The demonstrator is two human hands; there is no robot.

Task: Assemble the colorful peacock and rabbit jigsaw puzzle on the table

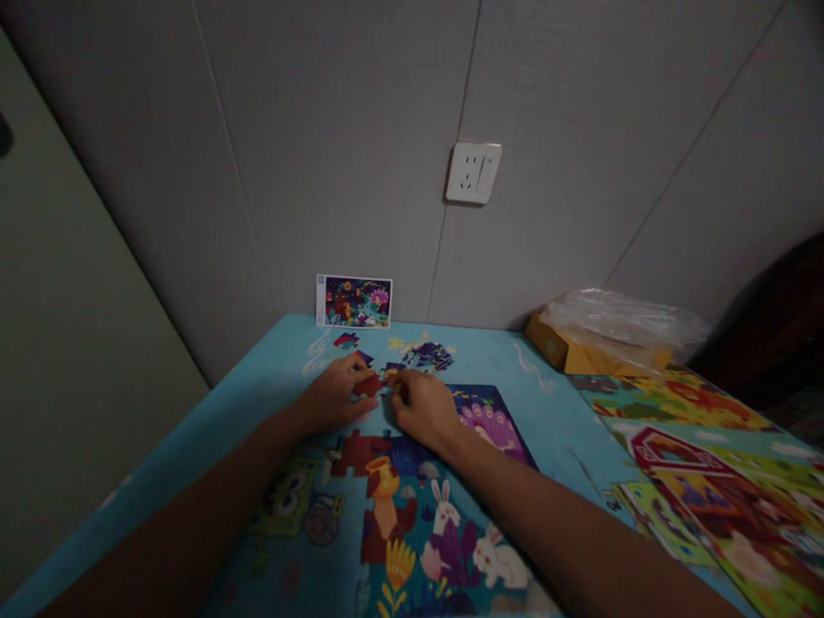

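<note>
My left hand (336, 396) is closed around a red puzzle piece (368, 386), which shows between the thumb and fingers. Right beside it, my right hand (426, 407) is curled, its fingertips pinching a dark puzzle piece with some orange (390, 374); part of it is hidden by the fingers. Nearer to me lies a partly joined jigsaw puzzle (412, 515) with rabbits, a meerkat-like animal and a pink peacock; my right forearm covers some of it. Behind the hands are a small pile of loose puzzle pieces (427, 356) and a red and dark piece (346, 341).
A picture card (354, 302) leans against the wall at the table's back edge. To the right sit a yellow box (572, 348) with clear plastic wrap (624, 318) and a colourful farm puzzle (721, 481). The blue tablecloth (257, 386) carries cartoon prints.
</note>
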